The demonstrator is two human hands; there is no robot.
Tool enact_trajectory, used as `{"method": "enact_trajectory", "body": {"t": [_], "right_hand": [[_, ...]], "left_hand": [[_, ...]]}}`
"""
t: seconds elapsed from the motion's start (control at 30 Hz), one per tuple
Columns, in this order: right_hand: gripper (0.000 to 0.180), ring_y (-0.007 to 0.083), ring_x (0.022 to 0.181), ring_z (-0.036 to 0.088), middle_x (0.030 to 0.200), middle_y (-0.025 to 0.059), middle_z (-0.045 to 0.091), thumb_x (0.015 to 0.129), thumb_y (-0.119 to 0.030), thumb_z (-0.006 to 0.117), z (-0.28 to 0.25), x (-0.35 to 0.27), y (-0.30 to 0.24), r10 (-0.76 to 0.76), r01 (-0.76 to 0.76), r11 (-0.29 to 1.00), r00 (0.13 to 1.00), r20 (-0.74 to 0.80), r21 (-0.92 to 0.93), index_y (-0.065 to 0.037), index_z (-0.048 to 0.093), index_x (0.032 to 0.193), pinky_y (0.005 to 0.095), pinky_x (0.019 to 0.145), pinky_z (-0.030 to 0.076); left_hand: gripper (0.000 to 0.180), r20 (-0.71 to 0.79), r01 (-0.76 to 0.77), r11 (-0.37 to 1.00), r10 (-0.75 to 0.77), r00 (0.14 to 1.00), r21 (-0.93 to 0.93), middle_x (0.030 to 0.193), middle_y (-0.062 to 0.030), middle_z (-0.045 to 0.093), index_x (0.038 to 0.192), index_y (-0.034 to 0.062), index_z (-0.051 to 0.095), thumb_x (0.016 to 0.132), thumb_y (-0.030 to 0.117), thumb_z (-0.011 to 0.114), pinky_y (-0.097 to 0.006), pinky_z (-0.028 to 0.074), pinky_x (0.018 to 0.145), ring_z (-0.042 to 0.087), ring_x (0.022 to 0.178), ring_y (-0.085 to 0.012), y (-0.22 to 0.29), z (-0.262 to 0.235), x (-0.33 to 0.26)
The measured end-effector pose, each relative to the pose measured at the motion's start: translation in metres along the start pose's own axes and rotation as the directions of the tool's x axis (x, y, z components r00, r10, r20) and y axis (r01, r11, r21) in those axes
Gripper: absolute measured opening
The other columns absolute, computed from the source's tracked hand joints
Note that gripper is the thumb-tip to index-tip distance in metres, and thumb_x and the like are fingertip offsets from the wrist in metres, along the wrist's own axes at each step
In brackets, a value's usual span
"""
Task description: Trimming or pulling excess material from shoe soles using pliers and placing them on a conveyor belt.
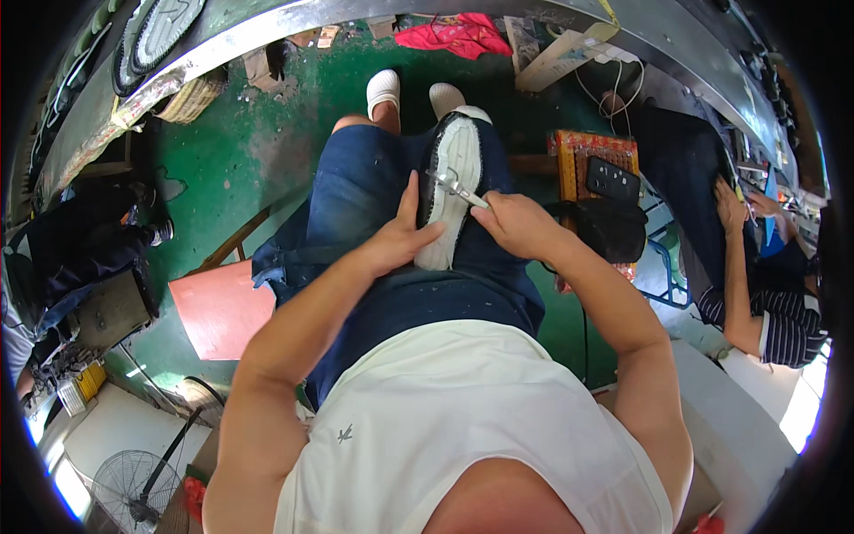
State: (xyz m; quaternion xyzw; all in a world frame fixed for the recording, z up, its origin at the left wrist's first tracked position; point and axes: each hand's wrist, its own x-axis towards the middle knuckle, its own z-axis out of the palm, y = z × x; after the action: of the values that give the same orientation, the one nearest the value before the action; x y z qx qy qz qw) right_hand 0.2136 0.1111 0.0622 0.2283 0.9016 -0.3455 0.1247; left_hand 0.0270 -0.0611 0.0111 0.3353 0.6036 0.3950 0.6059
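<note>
On the far left, shoe soles (160, 31) lie on the curved table (267, 44). The left hand (396, 240) clasps the near end of a shoe (449, 191) lying sole-up on the person's right thigh, thumb raised along its edge. The right hand (516, 222) is closed round a metal tool (458, 189) pressed onto the white sole. If the tool skids, its tip could likely strike the left thumb, or the shoe could roll off the lap.
</note>
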Motion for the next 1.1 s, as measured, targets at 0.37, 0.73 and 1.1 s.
{"method": "enact_trajectory", "body": {"t": [0.37,0.73,1.1], "right_hand": [[0.041,0.0471,0.088,0.064,0.088,0.0262,0.066,0.103,-0.037,0.050,0.020,-0.033,-0.031,-0.015,0.010,0.998,0.997,0.077,0.063,0.001,0.058,0.093,0.0531,0.075,0.049],[0.042,0.0160,0.068,0.065,0.083,0.0090,0.065,0.108,-0.037,0.044,0.049,-0.049,0.018,0.372,-0.256,0.467,0.925,0.075,0.846,0.002,0.060,0.101,0.0321,0.065,0.052],[0.045,0.0305,0.103,0.064,0.109,0.0165,0.063,0.085,-0.044,0.074,0.004,-0.063,-0.031,-0.008,-0.011,0.951,0.998,-0.058,-0.310,-0.003,0.068,0.103,0.0421,0.082,0.056]], "left_hand": [[0.104,-0.026,-0.088,0.983,0.093,0.995,0.160,0.164,-0.0215,0.021,0.161,0.0105,-0.013,0.095,0.011,0.067,-0.031,0.022,0.119,0.025,0.150,-0.0258,-0.014,0.005,-0.014],[0.072,-0.049,-0.252,0.472,0.402,0.915,-0.845,0.152,-0.0136,0.046,0.158,0.0035,0.026,0.100,0.019,0.063,-0.039,0.041,0.113,0.052,0.134,-0.0236,0.104,-0.026,-0.050],[0.073,-0.172,-0.276,0.460,0.256,0.951,-0.844,0.134,-0.0228,0.059,0.144,0.0048,0.048,0.102,0.063,0.037,-0.057,0.051,0.099,0.059,0.122,-0.0416,0.196,-0.066,0.031]]}}
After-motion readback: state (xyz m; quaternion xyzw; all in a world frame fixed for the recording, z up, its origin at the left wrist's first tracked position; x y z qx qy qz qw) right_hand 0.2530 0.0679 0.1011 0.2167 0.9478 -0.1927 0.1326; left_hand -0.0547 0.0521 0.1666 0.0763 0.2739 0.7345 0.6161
